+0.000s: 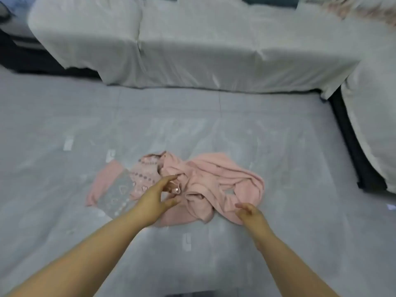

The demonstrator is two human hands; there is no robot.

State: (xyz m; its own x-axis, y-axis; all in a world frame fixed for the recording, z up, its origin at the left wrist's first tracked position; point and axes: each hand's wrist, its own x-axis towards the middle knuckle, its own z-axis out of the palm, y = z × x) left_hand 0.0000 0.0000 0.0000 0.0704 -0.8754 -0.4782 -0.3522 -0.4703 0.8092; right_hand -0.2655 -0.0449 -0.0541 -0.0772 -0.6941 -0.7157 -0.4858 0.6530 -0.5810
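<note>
A crumpled pink garment [214,179] lies in a heap on the grey floor [278,243]. Its left part [120,189] shows a grey and pink pattern with hearts and one pink sleeve spread out. My left hand [156,198] reaches over the middle of the heap with fingers spread and slightly bent, holding nothing that I can see. At the near right edge of the fabric my right hand [248,212] hovers or just touches it, fingers loosely extended. The picture is blurred.
A sofa under a pale cover [192,50] runs along the far side. Another covered seat [372,125] stands at the right, with a dark base below it. Small white tape marks [68,142] dot the floor.
</note>
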